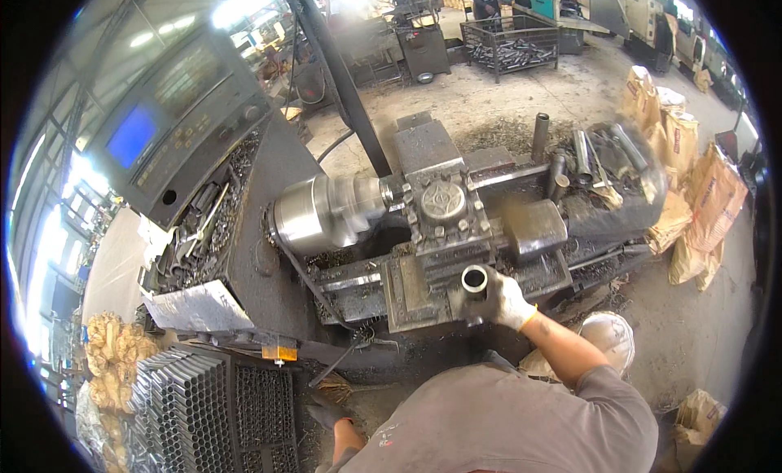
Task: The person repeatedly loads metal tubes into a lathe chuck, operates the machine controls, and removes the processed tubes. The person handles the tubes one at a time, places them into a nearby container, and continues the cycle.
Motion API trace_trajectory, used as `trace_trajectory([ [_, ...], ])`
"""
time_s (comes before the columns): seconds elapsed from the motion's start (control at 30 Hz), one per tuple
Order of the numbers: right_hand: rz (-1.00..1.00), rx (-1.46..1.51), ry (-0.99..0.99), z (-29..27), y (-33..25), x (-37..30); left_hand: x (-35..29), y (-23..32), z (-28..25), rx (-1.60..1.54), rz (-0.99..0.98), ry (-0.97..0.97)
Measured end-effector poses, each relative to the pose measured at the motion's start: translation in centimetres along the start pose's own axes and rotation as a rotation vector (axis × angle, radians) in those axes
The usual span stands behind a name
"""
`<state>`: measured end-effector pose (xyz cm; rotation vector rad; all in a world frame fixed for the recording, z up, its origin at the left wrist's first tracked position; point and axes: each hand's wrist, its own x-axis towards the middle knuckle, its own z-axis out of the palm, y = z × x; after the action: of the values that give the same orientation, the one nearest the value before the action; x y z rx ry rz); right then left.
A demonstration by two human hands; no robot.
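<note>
While right hand [511, 303] holds tube [474, 292] on near side of tool post [444, 202], grip wraps round tube's side, open end up. Left hand [326, 413] low, well left of tool post, near tube stack [181, 404]; cannot tell its grip. Step in hand looks like handling one tube; next move likely calls for steady hold, clear of chuck [314, 215] left of tool post.

The white-gloved right hand [511, 304] holds the tube [473, 295] from its right side, some fingers hidden. The bare right arm [562, 341] reaches to the tube from the right. The dark-gloved left hand [327, 412] is down and left, well apart from the tube, its grip too dark to tell.
</note>
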<state>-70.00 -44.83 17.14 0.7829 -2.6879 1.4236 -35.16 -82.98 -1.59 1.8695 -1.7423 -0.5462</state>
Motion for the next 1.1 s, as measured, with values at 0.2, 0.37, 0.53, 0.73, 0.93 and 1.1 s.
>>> trace_trajectory([
  [0.2,-0.02,-0.189,-0.413,-5.2,1.8,2.0,5.9,10.1,-0.1,-0.31,0.143,0.146],
  [0.37,-0.064,0.103,-0.287,-13.1,0.6,6.7,10.3,5.8,0.7,-0.271,0.314,0.163],
  [0.53,-0.209,0.093,-0.168,-12.9,-5.5,15.4,13.6,2.4,1.9,-0.928,0.042,-0.385],
  [0.73,-0.417,-0.332,-0.402,-3.1,-8.6,30.9,5.1,2.2,7.7,0.103,0.397,-0.103],
  [0.93,-0.393,-0.735,-0.856,7.9,-3.3,39.3,-4.6,2.6,8.1,-0.322,0.351,-0.42],
  [1.1,-0.464,-0.776,-0.723,9.8,-1.3,38.7,-5.6,2.5,8.1,-0.271,0.389,-0.561],
])
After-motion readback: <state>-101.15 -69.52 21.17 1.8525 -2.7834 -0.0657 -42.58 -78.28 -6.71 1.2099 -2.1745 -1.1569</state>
